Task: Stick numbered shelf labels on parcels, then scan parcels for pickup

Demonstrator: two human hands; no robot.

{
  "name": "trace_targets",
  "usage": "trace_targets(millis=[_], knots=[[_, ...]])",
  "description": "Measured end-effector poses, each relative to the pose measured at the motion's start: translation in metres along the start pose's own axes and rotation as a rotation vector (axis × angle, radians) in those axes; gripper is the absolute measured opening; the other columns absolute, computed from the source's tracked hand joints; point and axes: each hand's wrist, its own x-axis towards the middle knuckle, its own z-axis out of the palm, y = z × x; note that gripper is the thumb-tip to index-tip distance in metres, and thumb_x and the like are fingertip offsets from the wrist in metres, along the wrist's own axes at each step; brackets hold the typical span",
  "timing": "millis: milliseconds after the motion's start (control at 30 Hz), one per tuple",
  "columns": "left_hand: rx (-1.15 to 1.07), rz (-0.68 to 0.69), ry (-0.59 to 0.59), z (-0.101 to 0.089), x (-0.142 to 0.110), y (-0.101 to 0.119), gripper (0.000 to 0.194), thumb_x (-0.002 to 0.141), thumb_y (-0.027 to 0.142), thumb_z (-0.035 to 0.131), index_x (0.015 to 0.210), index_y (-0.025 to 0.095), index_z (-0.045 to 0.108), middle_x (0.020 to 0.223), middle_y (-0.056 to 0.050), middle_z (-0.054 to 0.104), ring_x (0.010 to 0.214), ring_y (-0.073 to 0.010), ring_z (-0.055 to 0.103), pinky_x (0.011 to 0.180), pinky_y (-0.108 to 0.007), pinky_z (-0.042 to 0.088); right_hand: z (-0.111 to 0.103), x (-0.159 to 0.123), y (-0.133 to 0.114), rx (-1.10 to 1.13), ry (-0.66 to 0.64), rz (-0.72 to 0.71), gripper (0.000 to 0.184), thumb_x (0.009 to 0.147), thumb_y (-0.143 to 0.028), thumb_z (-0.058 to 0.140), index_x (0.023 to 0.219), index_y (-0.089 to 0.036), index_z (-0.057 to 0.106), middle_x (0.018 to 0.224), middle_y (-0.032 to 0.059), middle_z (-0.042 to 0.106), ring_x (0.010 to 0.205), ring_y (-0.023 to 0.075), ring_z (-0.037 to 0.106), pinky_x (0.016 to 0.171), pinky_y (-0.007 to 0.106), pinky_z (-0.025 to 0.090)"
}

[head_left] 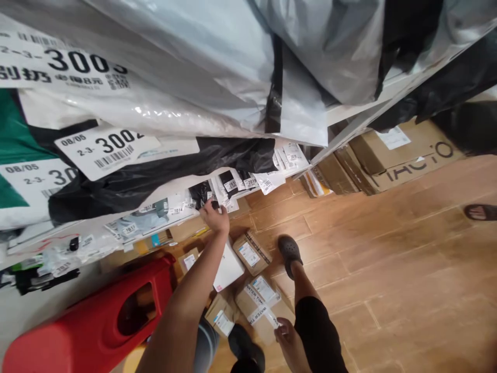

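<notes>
My left hand reaches out to the lower shelf, its fingers closed on the edge of a black plastic parcel. Labelled packages stand beside it, among them a black parcel marked 2019 to its right and a grey bag to its left. Low in the view, my right hand has thumb and fingers pinched together. A bit of white shows at the fingertips, in front of a taped cardboard box; I cannot tell what it is.
Large labelled bags fill the upper shelf close to the camera. A red plastic stool stands at the lower left. Small boxes lie on the wooden floor by my feet. Bigger cartons stand at right, near another person's foot.
</notes>
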Motion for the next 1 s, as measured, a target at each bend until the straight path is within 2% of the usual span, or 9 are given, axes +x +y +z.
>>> trace_targets(millis=[133, 233, 333, 467, 567, 667, 700, 833, 1000], knots=[[0.051, 0.102, 0.036, 0.005, 0.021, 0.01, 0.049, 0.08, 0.02, 0.06, 0.128, 0.016, 0.05, 0.129, -0.016, 0.047, 0.122, -0.032, 0.043, 0.104, -0.046, 0.034, 0.001, -0.001, 0.009, -0.027, 0.002, 0.0, 0.038, 0.068, -0.049, 0.058, 0.096, -0.024, 0.062, 0.073, 0.0026, 0.065, 0.066, 0.025, 0.066, 0.065, 0.035, 0.051], [-0.093, -0.034, 0.0, 0.014, 0.039, -0.007, 0.051, 0.075, 0.018, 0.064, 0.124, 0.016, 0.05, 0.121, -0.014, 0.052, 0.108, -0.026, 0.054, 0.096, -0.04, 0.043, 0.0, -0.002, 0.009, -0.049, 0.015, -0.006, 0.04, 0.069, -0.049, 0.058, 0.097, -0.021, 0.062, 0.072, 0.0024, 0.065, 0.066, 0.0232, 0.065, 0.064, 0.033, 0.051], [-0.179, -0.04, -0.074, 0.018, 0.048, -0.032, 0.037, 0.078, 0.021, 0.064, 0.113, 0.02, 0.055, 0.105, -0.006, 0.059, 0.096, -0.0186, 0.061, 0.091, -0.032, 0.048, -0.001, 0.009, -0.02, -0.08, 0.012, -0.031, 0.042, 0.072, -0.05, 0.056, 0.099, -0.018, 0.062, 0.072, 0.003, 0.066, 0.062, 0.0212, 0.064, 0.057, 0.031, 0.051], [-0.181, 0.032, -0.094, 0.012, 0.047, -0.046, 0.042, 0.078, 0.012, 0.06, 0.119, 0.02, 0.052, 0.117, -0.008, 0.053, 0.096, -0.0155, 0.062, 0.089, -0.029, 0.049, 0.018, 0.059, -0.13, -0.25, 0.034, -0.397, 0.034, 0.082, -0.039, 0.047, 0.101, -0.015, 0.062, 0.082, 0.0087, 0.068, 0.074, 0.022, 0.067, 0.062, 0.031, 0.055], [-0.051, 0.206, -0.066, 0.007, 0.047, -0.038, 0.038, 0.078, 0.009, 0.056, 0.112, 0.024, 0.061, 0.131, -0.009, 0.042, 0.112, -0.0204, 0.054, 0.099, -0.033, 0.043, 0.056, 0.116, -0.242, -0.389, 0.044, -0.704, 0.035, 0.085, -0.023, 0.044, 0.116, -0.015, 0.059, 0.113, 0.0127, 0.064, 0.104, 0.0223, 0.062, 0.091, 0.036, 0.052], [0.096, 0.252, -0.094, 0.008, 0.053, -0.026, 0.023, 0.083, 0.027, 0.057, 0.102, 0.026, 0.069, 0.127, -0.007, 0.047, 0.115, -0.0273, 0.049, 0.097, -0.04, 0.043, 0.099, 0.171, -0.336, -0.481, 0.045, -0.851, 0.054, 0.085, -0.01, 0.041, 0.138, -0.018, 0.043, 0.143, 0.0132, 0.044, 0.124, 0.0229, 0.047, 0.104, 0.038, 0.043], [0.129, 0.214, -0.121, 0.01, 0.057, -0.024, 0.022, 0.084, 0.035, 0.057, 0.099, 0.026, 0.071, 0.123, -0.007, 0.05, 0.113, -0.029, 0.048, 0.094, -0.041, 0.044, 0.11, 0.186, -0.36, -0.678, 0.086, -0.934, 0.058, 0.087, -0.008, 0.037, 0.144, -0.016, 0.035, 0.148, 0.016, 0.037, 0.125, 0.0258, 0.046, 0.102, 0.042, 0.044], [0.17, 0.037, -0.285, 0.019, 0.081, -0.031, 0.031, 0.081, 0.043, 0.059, 0.099, 0.023, 0.073, 0.123, -0.01, 0.053, 0.112, -0.0284, 0.049, 0.095, -0.039, 0.043, 0.131, 0.22, -0.41, -1.252, 0.162, -0.984, 0.051, 0.096, -0.014, 0.019, 0.145, -0.011, 0.031, 0.149, 0.0254, 0.031, 0.109, 0.0325, 0.055, 0.074, 0.046, 0.055], [0.155, 0.013, -0.416, 0.027, 0.105, -0.048, 0.037, 0.08, 0.043, 0.059, 0.102, 0.019, 0.075, 0.107, -0.009, 0.064, 0.114, -0.0243, 0.05, 0.105, -0.033, 0.037, 0.125, 0.228, -0.429, -1.312, 0.107, -1.012, 0.047, 0.097, -0.014, 0.013, 0.125, -0.01, 0.05, 0.13, 0.0249, 0.05, 0.092, 0.0281, 0.063, 0.072, 0.043, 0.053]])
